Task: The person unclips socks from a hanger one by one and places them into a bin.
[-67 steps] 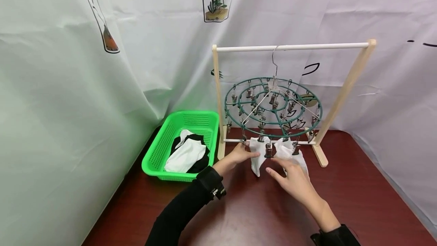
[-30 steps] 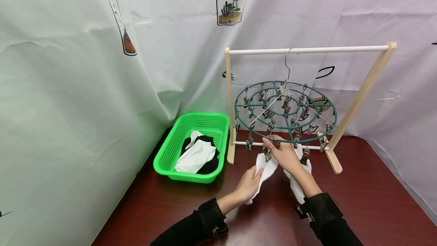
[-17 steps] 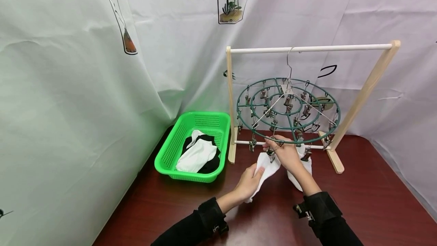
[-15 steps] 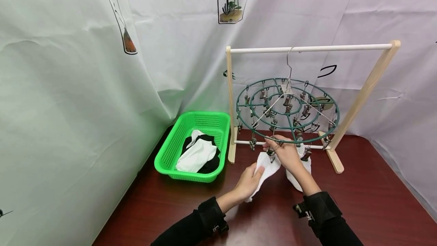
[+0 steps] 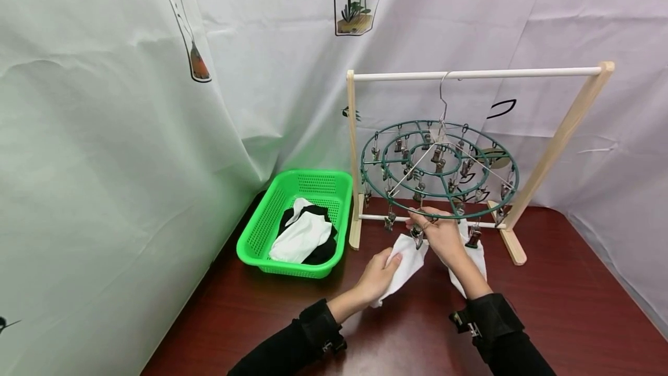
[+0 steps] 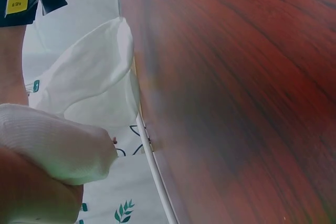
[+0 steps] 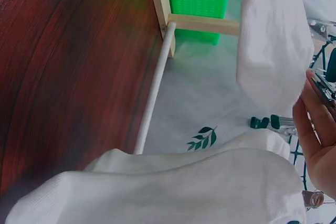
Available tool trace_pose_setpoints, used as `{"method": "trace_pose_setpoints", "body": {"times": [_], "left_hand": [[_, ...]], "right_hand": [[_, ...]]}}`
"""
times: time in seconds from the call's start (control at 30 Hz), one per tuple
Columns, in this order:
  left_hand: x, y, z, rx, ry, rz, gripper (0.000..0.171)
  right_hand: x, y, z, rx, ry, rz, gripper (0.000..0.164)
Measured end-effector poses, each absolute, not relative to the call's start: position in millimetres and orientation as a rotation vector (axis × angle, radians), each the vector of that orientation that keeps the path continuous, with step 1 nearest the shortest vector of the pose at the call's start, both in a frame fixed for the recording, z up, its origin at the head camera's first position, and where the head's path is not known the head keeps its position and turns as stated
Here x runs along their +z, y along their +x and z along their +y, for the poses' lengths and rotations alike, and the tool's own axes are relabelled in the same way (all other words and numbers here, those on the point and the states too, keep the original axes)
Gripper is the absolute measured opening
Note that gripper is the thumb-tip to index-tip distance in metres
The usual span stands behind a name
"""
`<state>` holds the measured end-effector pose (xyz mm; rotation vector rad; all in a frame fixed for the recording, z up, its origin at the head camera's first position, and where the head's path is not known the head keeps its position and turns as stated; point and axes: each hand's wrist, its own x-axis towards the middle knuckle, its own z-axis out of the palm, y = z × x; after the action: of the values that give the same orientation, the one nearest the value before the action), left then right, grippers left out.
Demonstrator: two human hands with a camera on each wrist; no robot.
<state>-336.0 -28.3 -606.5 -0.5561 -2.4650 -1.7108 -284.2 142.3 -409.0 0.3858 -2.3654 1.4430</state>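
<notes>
In the head view my left hand (image 5: 378, 277) grips a white sock (image 5: 403, 266), thumb on top, its upper end raised toward the hanger. My right hand (image 5: 443, 239) pinches a metal clip (image 5: 416, 238) on the rim of the round green clip hanger (image 5: 449, 195). In the right wrist view the fingers (image 7: 315, 114) are on that clip, close to the held sock (image 7: 273, 45). Whether the clip bites the fabric cannot be made out. Another white sock (image 5: 476, 261) hangs behind my right forearm, large in the right wrist view.
The hanger hooks onto a white bar (image 5: 480, 74) of a wooden-legged stand. A green basket (image 5: 250, 242) to the left holds white and black garments. Several free clips dangle around the rings. A patterned white cloth (image 5: 130, 132) encloses the dark red table (image 5: 407, 341).
Since the oldest frame, my left hand has come to grip a white sock and my right hand a clip. In the last half second the sock's top has shifted slightly against the clip.
</notes>
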Motion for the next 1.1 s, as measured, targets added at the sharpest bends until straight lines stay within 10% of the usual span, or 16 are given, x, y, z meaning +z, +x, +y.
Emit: {"method": "trace_pose_setpoints", "body": {"times": [0.43, 0.8, 1.1], "left_hand": [[-542.6, -299.2, -87.7, -1.5, -0.664, -2.427, 0.026], [-553.8, -374.3, -159.0, -1.582, -0.559, -2.426, 0.03], [-464.6, -374.8, -224.4, -1.268, -0.751, -2.708, 0.037]], "right_hand": [[-409.0, -286.1, 151.9, 1.375, 0.382, -2.398, 0.023], [-408.7, -284.0, 154.7, 1.417, 0.32, -2.374, 0.027], [-408.0, -281.3, 154.6, 1.412, 0.337, -2.414, 0.027]]}}
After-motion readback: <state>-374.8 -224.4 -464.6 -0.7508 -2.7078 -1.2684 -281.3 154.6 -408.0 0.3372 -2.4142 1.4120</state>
